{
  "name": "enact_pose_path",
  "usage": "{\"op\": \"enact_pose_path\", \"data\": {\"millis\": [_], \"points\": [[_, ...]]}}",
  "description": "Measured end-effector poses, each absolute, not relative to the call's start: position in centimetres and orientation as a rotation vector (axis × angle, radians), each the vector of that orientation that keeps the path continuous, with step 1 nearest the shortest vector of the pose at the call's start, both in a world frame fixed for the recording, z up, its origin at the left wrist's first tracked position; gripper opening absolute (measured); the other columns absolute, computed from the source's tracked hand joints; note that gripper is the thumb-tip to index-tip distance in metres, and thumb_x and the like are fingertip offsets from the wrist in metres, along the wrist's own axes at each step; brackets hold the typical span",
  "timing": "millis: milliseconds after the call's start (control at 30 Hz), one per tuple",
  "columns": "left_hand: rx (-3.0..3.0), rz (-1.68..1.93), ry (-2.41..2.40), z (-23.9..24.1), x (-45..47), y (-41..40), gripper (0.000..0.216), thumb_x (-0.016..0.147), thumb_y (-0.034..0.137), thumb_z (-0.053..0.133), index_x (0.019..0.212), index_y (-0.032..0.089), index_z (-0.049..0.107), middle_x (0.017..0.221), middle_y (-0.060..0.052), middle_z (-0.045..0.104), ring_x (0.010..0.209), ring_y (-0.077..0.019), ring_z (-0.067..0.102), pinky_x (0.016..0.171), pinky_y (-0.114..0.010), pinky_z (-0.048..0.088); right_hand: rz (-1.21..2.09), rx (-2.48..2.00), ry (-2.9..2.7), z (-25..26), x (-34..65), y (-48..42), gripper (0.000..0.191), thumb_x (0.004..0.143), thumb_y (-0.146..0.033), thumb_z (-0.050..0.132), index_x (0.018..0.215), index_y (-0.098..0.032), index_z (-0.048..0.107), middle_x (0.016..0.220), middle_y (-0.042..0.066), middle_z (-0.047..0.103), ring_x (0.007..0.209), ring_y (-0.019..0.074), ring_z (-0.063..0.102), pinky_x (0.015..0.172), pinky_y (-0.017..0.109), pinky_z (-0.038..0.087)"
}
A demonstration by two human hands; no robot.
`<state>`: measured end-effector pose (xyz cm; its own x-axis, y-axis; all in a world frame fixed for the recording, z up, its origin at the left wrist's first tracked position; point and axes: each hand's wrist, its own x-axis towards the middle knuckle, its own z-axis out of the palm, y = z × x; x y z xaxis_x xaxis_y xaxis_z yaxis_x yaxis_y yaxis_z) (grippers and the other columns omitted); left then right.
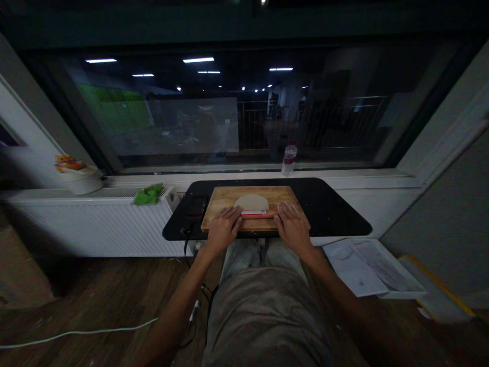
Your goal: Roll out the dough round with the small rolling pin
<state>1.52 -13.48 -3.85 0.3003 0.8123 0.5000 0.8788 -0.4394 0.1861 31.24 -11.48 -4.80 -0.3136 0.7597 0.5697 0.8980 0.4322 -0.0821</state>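
Note:
A wooden rolling pin [257, 215] lies crosswise near the front of a wooden cutting board [225, 196], with a red and white label on its middle. Behind it, partly covered by the pin, is a pale, flattened round of dough [251, 202]. My left hand [223, 225] has its fingers over the pin's left end. On the right end rests my right hand [293, 224], its fingers curled over the wood and dusted with what looks like flour. Both pin ends are hidden under the hands.
The board sits on a black table [336, 214] below a wide window. A plastic bottle [289, 158] stands on the sill. Left are a white radiator [114, 224], a green cloth [148, 194] and a white tub [82, 181]. A white box [382, 267] lies on the floor at right; cables run at left.

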Motion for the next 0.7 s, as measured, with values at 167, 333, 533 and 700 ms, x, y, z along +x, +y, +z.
{"op": "enact_pose_path", "data": {"millis": [167,333,533,700], "points": [[-2.448,-0.84,-1.62,-3.1,1.6,-11.9,0.044,0.118,0.037,0.049,0.152,0.021,0.072,0.161,-0.011,0.072,0.154,-0.0287,0.065,0.136,-0.048,0.046,-0.301,-1.413,-2.207,-3.2,31.0,-10.0,0.058,0.121,-0.034,0.033,0.153,-0.006,0.072,0.157,0.023,0.072,0.155,0.0333,0.062,0.139,0.054,0.037],[-2.461,-0.747,-1.849,-1.6,1.5,-10.1,0.05,0.118,0.033,0.048,0.165,0.02,0.062,0.159,-0.014,0.073,0.145,-0.0303,0.072,0.126,-0.044,0.055,-0.243,-1.504,-2.312,0.0,30.4,-6.9,0.055,0.12,-0.031,0.035,0.127,-0.01,0.086,0.155,0.022,0.074,0.147,0.0328,0.07,0.137,0.048,0.04],[-2.623,-0.604,-1.899,0.1,0.8,-5.8,0.066,0.105,0.028,0.064,0.169,0.016,0.056,0.165,-0.017,0.068,0.151,-0.0321,0.067,0.126,-0.041,0.053,-0.035,-1.44,-2.479,2.1,30.2,-2.0,0.058,0.113,-0.026,0.05,0.169,-0.012,0.059,0.188,0.017,0.035,0.164,0.0316,0.053,0.136,0.042,0.04],[-2.62,-0.334,-1.884,1.1,1.0,-1.4,0.065,0.096,0.022,0.063,0.161,0.016,0.064,0.163,-0.013,0.07,0.151,-0.0307,0.065,0.128,-0.039,0.051,0.079,-1.489,-2.468,1.2,29.8,0.3,0.067,0.109,-0.028,0.055,0.176,-0.023,0.051,0.192,0.009,0.028,0.168,0.0325,0.047,0.138,0.043,0.039]]}}
